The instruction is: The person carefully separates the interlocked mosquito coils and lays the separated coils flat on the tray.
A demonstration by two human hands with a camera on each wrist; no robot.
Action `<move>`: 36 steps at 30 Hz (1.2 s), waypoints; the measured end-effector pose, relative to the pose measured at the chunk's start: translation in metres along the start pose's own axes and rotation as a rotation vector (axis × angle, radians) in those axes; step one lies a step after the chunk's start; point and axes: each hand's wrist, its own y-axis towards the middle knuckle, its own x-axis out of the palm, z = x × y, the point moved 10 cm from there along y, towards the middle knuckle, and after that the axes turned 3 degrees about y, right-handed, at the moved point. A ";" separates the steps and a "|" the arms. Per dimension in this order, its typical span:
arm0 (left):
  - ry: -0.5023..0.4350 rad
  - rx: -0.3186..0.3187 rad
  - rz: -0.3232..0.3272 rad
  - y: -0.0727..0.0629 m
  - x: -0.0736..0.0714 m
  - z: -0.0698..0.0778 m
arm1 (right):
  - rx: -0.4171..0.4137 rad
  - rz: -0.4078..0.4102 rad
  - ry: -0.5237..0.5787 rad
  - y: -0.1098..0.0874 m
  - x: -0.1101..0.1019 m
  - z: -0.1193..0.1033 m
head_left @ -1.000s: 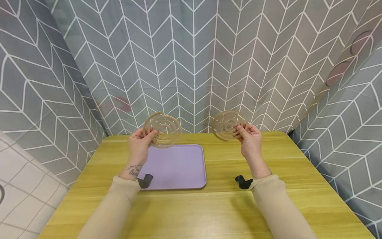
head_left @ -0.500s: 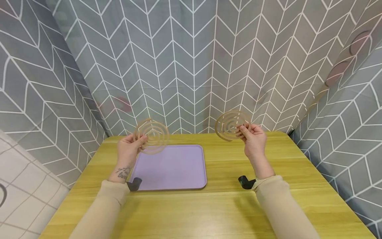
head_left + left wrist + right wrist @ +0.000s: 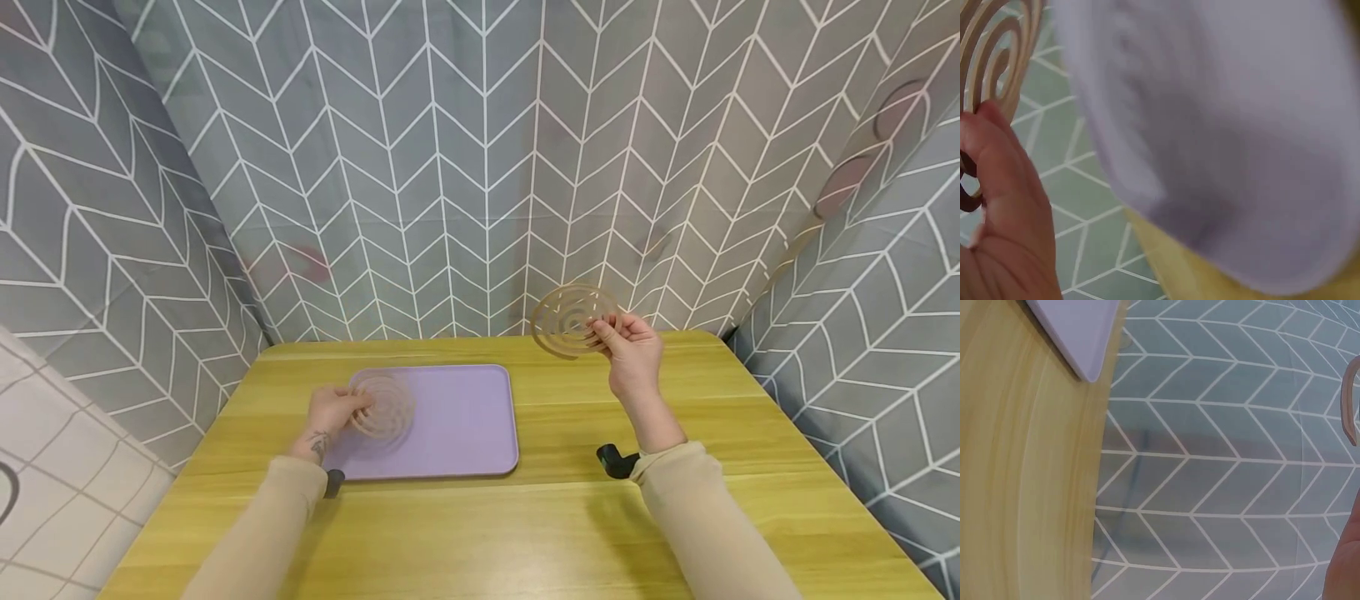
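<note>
My left hand (image 3: 333, 414) pinches a tan spiral mosquito coil (image 3: 386, 407) by its outer edge. That coil is over the left part of the lilac tray (image 3: 465, 425), its rings blurred; I cannot tell whether it touches the tray. In the left wrist view the same coil (image 3: 1015, 81) rises above thumb and fingers, partly cut off by the frame. Up near the table's far edge, my right hand (image 3: 636, 354) holds a second mosquito coil (image 3: 558, 350) between thumb and fingers, off the surface. Only a bit of this coil (image 3: 1349, 406) enters the right wrist view.
A yellow wooden table (image 3: 555, 525) lies under both arms. Grey curtain (image 3: 480, 167) with white chevrons hangs behind and at both sides. Black wrist-camera mounts (image 3: 617, 461) stick out from the sleeves. White tile shows at lower left.
My left hand moved left, then went down with its coil from above the tray's far edge to the tray's left part. The right hand and its coil shifted only slightly.
</note>
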 end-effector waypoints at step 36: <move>0.574 0.324 0.113 -0.014 0.015 0.030 | -0.798 -0.823 -1.095 -0.090 0.128 0.053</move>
